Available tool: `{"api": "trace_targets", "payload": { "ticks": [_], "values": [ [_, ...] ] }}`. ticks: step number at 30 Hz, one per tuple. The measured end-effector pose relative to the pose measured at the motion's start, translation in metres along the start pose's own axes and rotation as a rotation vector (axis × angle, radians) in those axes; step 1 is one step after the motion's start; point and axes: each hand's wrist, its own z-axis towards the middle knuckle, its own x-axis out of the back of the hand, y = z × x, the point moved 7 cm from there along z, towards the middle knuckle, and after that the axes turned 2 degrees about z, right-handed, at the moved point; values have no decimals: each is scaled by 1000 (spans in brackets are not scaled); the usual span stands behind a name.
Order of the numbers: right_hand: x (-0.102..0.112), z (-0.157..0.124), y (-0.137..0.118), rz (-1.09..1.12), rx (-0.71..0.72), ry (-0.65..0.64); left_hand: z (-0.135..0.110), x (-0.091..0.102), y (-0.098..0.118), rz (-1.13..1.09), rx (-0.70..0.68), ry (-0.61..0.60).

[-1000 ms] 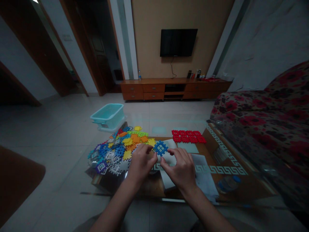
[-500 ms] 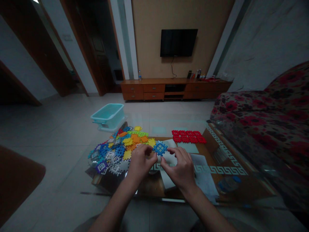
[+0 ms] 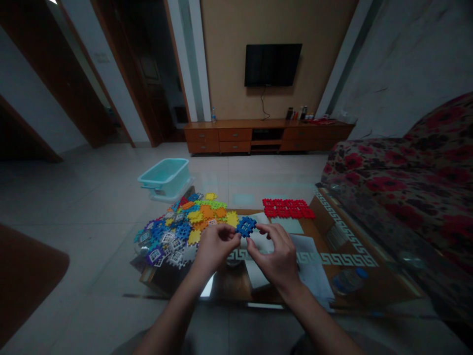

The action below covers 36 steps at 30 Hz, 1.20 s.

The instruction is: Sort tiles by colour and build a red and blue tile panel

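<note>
Above the patterned glass tabletop [image 3: 393,281], with a multicoloured heap of plastic tiles [image 3: 184,230] near its left edge, the left hand [image 3: 217,247] and right hand [image 3: 275,255] pinch opposite sides of one blue notched plastic tile [image 3: 242,227]; inspection seems underway, the next move calling for steadiness.

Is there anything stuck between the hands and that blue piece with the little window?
No, nothing visible is in the way. The left hand and right hand both touch the blue piece, one from each side.
</note>
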Motion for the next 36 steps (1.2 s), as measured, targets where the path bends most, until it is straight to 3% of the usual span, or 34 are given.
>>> {"api": "trace_targets", "payload": {
  "ticks": [9,26,36],
  "values": [
    [4,5,-3,129,-28,-12,-1,-17,-17,-210,149,-218],
    [6,7,-6,161,1,-5,-5,-25,-20,-308,203,-317],
    [5,6,-6,160,18,-36,-8,-31,-31,-338,320,-401]
  ]
}}
